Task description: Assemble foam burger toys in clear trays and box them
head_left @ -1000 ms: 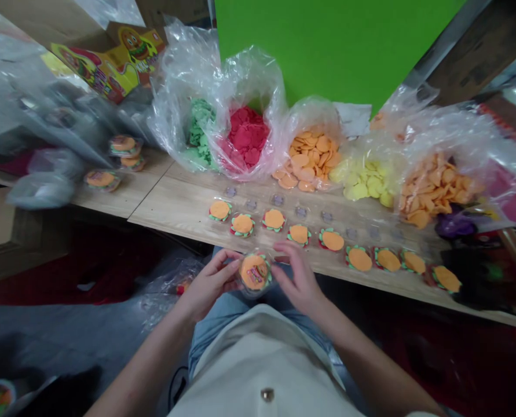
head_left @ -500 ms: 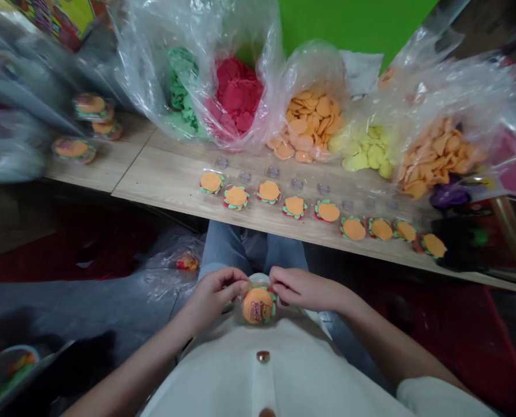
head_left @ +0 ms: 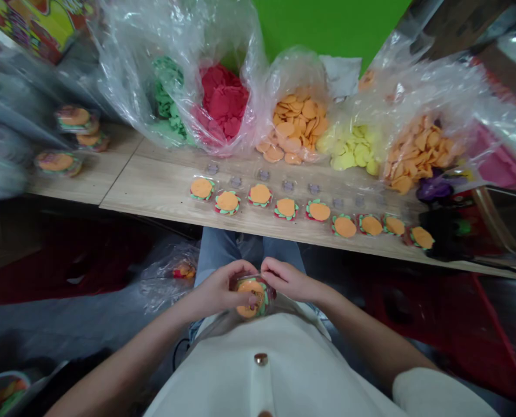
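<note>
- Green backing board (head_left: 327,29) dominated the far side, a long wooden counter (head_left: 123,179) ran across the view, and a printed burger-toy box (head_left: 36,29) poked in at the top left corner.
- Big change at the lap: the clear plastic case (head_left: 255,296) with its burger-shaped piece had tipped over since the last look, its orange bun no longer facing squarely up, and it sat close against the person's white top (head_left: 262,370).
- Left hand (head_left: 214,286) was closed around the side of the case, with its fingers curled over the front.
- Right hand (head_left: 288,279) was arched over the upper edge, its fingertips (head_left: 269,267) pressed to the clear plastic rim, so both hands were gripping the case above the lap.
- Along the counter, a row of burger pieces (head_left: 286,207) lay flat, with small clear cups (head_left: 264,175) lined up behind them.
- Further back, open plastic bags spilled green pieces (head_left: 166,98), red pieces (head_left: 223,101), orange discs (head_left: 296,116), yellow pieces (head_left: 353,150) and more orange discs (head_left: 418,153).
- Off to the left, blurred cased burgers (head_left: 77,123) were piled on the counter.
- Down on the floor, a crumpled plastic bag (head_left: 162,286) lay beside the person's jeans (head_left: 227,249), with a small burger piece (head_left: 183,270) on it.
</note>
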`<state>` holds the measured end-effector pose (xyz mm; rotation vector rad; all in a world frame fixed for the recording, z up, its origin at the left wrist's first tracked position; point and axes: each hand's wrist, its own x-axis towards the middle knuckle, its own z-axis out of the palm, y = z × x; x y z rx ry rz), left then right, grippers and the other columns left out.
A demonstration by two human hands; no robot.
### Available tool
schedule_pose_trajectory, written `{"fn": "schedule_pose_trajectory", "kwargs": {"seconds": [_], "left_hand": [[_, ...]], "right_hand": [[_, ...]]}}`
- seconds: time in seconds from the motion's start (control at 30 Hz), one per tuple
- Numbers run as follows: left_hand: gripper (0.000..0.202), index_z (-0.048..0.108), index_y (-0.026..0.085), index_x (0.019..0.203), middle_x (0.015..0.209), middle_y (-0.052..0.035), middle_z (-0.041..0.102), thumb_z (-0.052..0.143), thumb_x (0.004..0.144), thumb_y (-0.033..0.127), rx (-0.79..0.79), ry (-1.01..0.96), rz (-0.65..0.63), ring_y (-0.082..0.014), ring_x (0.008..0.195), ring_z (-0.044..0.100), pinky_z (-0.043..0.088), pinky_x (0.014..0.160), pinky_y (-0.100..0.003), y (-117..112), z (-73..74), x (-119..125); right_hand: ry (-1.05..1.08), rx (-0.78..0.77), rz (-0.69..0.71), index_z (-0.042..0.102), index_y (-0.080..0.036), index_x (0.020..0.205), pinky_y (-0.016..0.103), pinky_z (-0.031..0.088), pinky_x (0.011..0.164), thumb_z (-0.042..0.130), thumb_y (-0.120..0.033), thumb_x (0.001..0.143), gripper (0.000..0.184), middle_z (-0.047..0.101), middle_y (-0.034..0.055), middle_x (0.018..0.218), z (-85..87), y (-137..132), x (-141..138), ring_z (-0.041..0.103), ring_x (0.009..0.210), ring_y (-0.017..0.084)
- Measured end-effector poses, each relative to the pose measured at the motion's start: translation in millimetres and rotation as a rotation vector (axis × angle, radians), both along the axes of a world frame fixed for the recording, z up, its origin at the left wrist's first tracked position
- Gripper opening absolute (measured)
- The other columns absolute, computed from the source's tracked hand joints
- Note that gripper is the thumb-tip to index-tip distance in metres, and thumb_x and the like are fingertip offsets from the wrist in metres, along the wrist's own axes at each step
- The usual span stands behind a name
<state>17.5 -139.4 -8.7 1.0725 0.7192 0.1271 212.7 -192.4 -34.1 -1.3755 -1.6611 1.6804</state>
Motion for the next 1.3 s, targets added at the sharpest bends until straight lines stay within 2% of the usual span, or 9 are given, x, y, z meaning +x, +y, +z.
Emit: {"fn": "schedule_pose_trajectory", "kwargs": {"seconds": [0.1, 0.2, 0.5, 0.73, 0.9, 1.0, 1.1, 1.2, 1.3], "left_hand": [[0.039, 0.051, 0.017, 0.095, 0.087, -0.0019, 0.061, 0.071, 0.062, 0.028, -0.071, 0.06, 0.225, -0.0146, 0.076, 0.058, 0.046, 0.07, -0.028, -1.5, -7.3, 8.1], [0.041, 0.049, 0.018, 0.097, 0.089, -0.0018, 0.063, 0.071, 0.063, 0.028, -0.063, 0.085, 0.383, -0.0141, 0.076, 0.059, 0.046, 0.069, -0.026, -0.1, -10.6, 13.0], [0.043, 0.047, 0.019, 0.102, 0.099, -0.0041, 0.06, 0.069, 0.067, 0.028, 0.019, 0.021, 0.562, -0.0164, 0.085, 0.058, 0.047, 0.074, -0.027, -4.7, -4.1, 23.6], [0.04, 0.042, 0.021, 0.105, 0.104, -0.0045, 0.055, 0.063, 0.073, 0.034, 0.084, -0.011, 0.862, -0.0156, 0.09, 0.057, 0.046, 0.077, -0.027, -10.8, -19.5, 48.6], [0.04, 0.038, 0.024, 0.106, 0.106, -0.0039, 0.052, 0.061, 0.075, 0.034, 0.13, -0.047, 0.934, -0.0153, 0.093, 0.056, 0.046, 0.08, -0.028, -10.9, -15.1, 63.7], [0.041, 0.036, 0.025, 0.108, 0.11, -0.0044, 0.051, 0.058, 0.076, 0.037, 0.162, -0.018, 0.951, -0.0161, 0.096, 0.055, 0.045, 0.083, -0.029, -11.3, -13.3, 69.4], [0.043, 0.034, 0.027, 0.11, 0.115, -0.0049, 0.049, 0.058, 0.076, 0.038, 0.201, -0.005, 0.977, -0.0168, 0.1, 0.054, 0.046, 0.084, -0.029, -14.4, -13.6, 74.7], [0.046, 0.031, 0.029, 0.112, 0.118, -0.005, 0.049, 0.059, 0.076, 0.038, 0.153, -0.037, 0.977, -0.0167, 0.096, 0.056, 0.048, 0.078, -0.028, -20.1, -12.8, 75.6], [0.046, 0.031, 0.029, 0.112, 0.117, -0.0046, 0.05, 0.058, 0.076, 0.038, 0.053, -0.134, 0.911, -0.0169, 0.095, 0.057, 0.048, 0.077, -0.029, -19.7, -8.9, 63.5]], "right_hand": [[-0.029, -0.018, -0.192, 0.037, -0.021, 0.076, 0.02, 0.037, 0.053, 0.034, -0.03, 0.09, 0.017, 0.048, -0.005, 0.06, -11.0, -9.3, -5.0, 0.049, 0.055, 0.009], [0.011, -0.11, -0.256, 0.036, -0.021, 0.078, 0.021, 0.039, 0.053, 0.029, -0.03, 0.091, 0.018, 0.049, -0.0057, 0.055, -14.1, -16.9, -7.7, 0.051, 0.052, 0.01], [0.121, 0.072, -0.422, 0.037, -0.022, 0.081, 0.023, 0.042, 0.056, 0.031, -0.036, 0.091, 0.018, 0.049, -0.0046, 0.062, -8.6, -8.5, -5.2, 0.053, 0.057, 0.011], [0.245, -0.08, -0.672, 0.033, -0.023, 0.082, 0.026, 0.045, 0.05, 0.028, -0.045, 0.089, 0.024, 0.046, -0.0039, 0.063, -18.3, -0.3, -35.1, 0.05, 0.05, 0.012], [0.188, 0.032, -0.834, 0.033, -0.023, 0.081, 0.025, 0.042, 0.048, 0.03, -0.043, 0.088, 0.021, 0.044, -0.0024, 0.068, -18.3, 3.2, -43.0, 0.045, 0.05, 0.011], [0.064, 0.115, -0.88, 0.034, -0.023, 0.083, 0.025, 0.043, 0.054, 0.027, -0.04, 0.089, 0.019, 0.046, -0.0006, 0.072, -19.5, 1.1, -44.9, 0.047, 0.059, 0.013], [0.007, 0.135, -0.863, 0.034, -0.024, 0.085, 0.026, 0.043, 0.063, 0.023, -0.036, 0.09, 0.018, 0.05, 0.0017, 0.077, -18.7, -1.0, -48.5, 0.049, 0.069, 0.015], [0.028, 0.144, -0.865, 0.032, -0.024, 0.082, 0.026, 0.043, 0.063, 0.022, -0.035, 0.09, 0.017, 0.05, 0.0009, 0.074, -13.4, -0.3, -42.6, 0.05, 0.067, 0.014], [0.096, 0.186, -0.686, 0.033, -0.023, 0.08, 0.025, 0.042, 0.061, 0.026, -0.035, 0.09, 0.017, 0.048, -0.0019, 0.067, 0.4, 0.8, -17.3, 0.051, 0.063, 0.013]]}}
